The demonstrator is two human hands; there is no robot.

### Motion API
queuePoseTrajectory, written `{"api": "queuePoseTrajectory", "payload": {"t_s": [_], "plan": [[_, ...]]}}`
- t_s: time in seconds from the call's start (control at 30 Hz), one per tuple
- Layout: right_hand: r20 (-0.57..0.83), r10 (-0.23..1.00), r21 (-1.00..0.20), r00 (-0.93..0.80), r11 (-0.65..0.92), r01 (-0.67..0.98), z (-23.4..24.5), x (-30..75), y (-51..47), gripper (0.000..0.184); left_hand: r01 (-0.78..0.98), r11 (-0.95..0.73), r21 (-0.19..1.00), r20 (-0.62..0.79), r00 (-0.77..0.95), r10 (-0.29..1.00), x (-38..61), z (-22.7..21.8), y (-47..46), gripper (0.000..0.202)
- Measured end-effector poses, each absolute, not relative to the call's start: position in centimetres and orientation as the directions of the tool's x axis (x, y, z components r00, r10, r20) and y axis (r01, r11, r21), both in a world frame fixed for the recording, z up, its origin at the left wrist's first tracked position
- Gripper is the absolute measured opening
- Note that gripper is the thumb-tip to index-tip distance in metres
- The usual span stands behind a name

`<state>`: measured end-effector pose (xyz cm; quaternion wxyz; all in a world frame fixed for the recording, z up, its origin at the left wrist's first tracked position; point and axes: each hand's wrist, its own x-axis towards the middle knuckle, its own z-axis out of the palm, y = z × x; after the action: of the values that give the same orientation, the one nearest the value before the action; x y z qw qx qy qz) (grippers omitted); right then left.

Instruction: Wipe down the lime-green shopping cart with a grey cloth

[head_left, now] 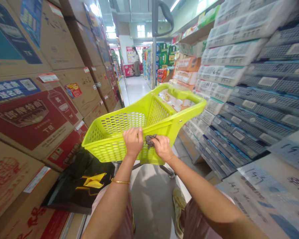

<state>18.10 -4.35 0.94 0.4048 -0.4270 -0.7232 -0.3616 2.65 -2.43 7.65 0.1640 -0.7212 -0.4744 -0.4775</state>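
A lime-green shopping cart basket with perforated sides stands in front of me in the aisle. My left hand grips the basket's near rim, thumb and fingers wrapped over it. Just to its right, my right hand is closed on a crumpled grey-brown cloth, which lies against the outer side of the basket. The cart's handle rises at the right end. Part of the cart's dark wheeled frame shows beneath.
Cardboard cartons are stacked along the left. A black bag lies low beside them. Wrapped packages pile up on the right. A grey post rises behind the cart, and a person stands far down the aisle.
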Motion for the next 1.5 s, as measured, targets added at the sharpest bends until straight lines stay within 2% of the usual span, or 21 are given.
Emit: {"api": "queuePoseTrajectory", "payload": {"t_s": [0.13,0.27,0.33,0.47,0.6,0.67,0.77,0.87,0.97,1.07,1.43,1.5], "plan": [[0.866,0.383,0.184,-0.321,0.353,0.917,2.0,18.9,-4.6,0.023,0.842,-0.489,0.228,0.844,0.08,0.531,2.5,7.7,-2.5,0.032],[0.956,0.277,0.025,-0.095,0.248,0.968,4.3,19.6,-4.1,0.027,0.847,-0.482,0.223,0.84,0.084,0.536,2.7,7.5,-2.8,0.032],[0.966,0.248,0.012,-0.065,0.211,0.977,4.5,19.5,-3.8,0.026,0.85,-0.482,0.213,0.839,0.093,0.535,2.8,7.4,-2.8,0.031],[0.943,0.286,0.1,-0.17,0.246,0.964,2.5,19.0,-3.8,0.024,0.854,-0.478,0.206,0.835,0.101,0.54,2.9,7.4,-2.8,0.032],[0.865,0.423,0.134,-0.269,0.32,0.938,0.4,18.6,-4.4,0.025,0.844,-0.49,0.217,0.829,0.105,0.549,2.9,7.7,-2.8,0.032],[0.843,0.448,0.146,-0.298,0.343,0.928,0.6,18.7,-4.7,0.025,0.841,-0.492,0.227,0.828,0.099,0.552,2.9,7.7,-2.8,0.032],[0.894,0.361,0.143,-0.266,0.334,0.932,2.7,18.9,-4.9,0.025,0.845,-0.48,0.238,0.827,0.083,0.556,3.0,7.6,-2.9,0.033],[0.967,0.235,0.037,-0.099,0.254,0.966,5.8,19.3,-4.9,0.023,0.851,-0.468,0.237,0.826,0.076,0.558,3.2,7.4,-3.0,0.034],[0.966,0.257,-0.063,0.002,0.227,0.972,8.0,20.0,-4.7,0.027,0.849,-0.477,0.227,0.825,0.092,0.557,3.4,7.3,-3.2,0.032],[0.948,0.316,-0.099,0.021,0.233,0.968,8.7,20.3,-4.5,0.032,0.847,-0.485,0.217,0.825,0.107,0.556,3.6,7.3,-3.3,0.03],[0.918,0.396,-0.12,-0.008,0.298,0.947,7.1,15.1,-4.0,0.028,0.859,-0.452,0.24,0.821,0.069,0.566,4.4,7.4,-3.4,0.025],[0.915,0.401,-0.087,-0.042,0.299,0.95,7.1,15.3,-4.0,0.029,0.86,-0.454,0.234,0.815,0.081,0.573,4.3,7.3,-3.3,0.024]]}}
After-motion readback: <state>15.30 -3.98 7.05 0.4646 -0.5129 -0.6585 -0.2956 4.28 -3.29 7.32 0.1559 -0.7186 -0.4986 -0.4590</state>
